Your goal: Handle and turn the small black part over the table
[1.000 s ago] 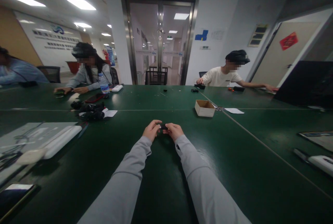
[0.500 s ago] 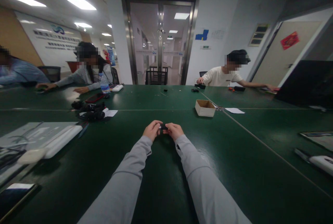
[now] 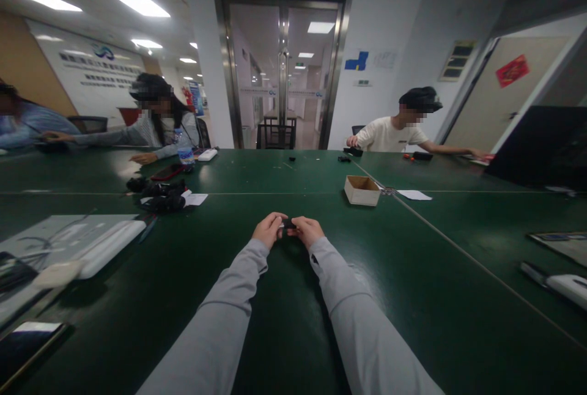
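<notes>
Between my fingertips, just above the green table (image 3: 293,297), is a small black object (image 3: 288,224) with a light, shiny bit at its left end; it is too small to name. My left hand (image 3: 268,229) pinches its left end, fingers closed. From the other side my right hand (image 3: 309,231) grips the dark part with thumb and fingers. Both hands almost meet, and the fingers hide much of the object. A small open cardboard box (image 3: 362,191) stands beyond my right hand.
To the left lie tangled black gear (image 3: 158,194), a water bottle (image 3: 184,149), a grey panel with a white device (image 3: 112,248) and a phone (image 3: 30,349). White paper (image 3: 414,195) and another white device (image 3: 568,288) are on the right. Several people sit at the table's far side.
My hands and the small black object have hardly moved. At the far left, a co-worker's outstretched hand has shifted further left and back.
</notes>
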{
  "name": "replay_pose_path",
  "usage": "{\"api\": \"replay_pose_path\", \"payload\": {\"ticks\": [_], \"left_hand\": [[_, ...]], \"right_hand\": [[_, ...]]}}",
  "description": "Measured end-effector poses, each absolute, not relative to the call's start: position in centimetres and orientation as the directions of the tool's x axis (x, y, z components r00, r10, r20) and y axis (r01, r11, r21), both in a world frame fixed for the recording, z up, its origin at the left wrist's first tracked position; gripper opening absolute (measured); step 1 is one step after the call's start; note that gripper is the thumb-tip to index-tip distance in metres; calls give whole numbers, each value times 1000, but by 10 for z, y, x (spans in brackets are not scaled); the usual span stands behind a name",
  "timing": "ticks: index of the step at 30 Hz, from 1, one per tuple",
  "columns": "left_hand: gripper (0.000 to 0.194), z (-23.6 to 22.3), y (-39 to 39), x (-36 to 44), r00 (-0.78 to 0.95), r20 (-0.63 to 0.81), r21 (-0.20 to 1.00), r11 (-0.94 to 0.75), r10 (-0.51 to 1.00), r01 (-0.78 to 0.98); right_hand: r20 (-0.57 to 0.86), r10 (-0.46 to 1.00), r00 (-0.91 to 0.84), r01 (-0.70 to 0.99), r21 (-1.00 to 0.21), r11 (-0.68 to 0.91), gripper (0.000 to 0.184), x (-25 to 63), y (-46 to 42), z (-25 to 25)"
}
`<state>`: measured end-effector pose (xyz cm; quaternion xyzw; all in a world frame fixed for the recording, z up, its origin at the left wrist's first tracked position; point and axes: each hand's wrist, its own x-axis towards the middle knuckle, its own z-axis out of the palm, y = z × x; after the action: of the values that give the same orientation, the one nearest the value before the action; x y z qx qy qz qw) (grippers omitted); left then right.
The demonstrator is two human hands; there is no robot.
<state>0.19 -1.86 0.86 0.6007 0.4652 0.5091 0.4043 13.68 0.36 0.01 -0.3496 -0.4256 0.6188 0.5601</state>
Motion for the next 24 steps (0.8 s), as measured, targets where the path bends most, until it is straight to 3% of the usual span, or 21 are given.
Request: {"api": "replay_pose_path", "payload": {"ticks": [24], "left_hand": [[28,10,-19,2,50,249,964,-252,967,86]], "right_hand": [[31,993,-116,-430,-903,-22,15,138,3,2]]}}
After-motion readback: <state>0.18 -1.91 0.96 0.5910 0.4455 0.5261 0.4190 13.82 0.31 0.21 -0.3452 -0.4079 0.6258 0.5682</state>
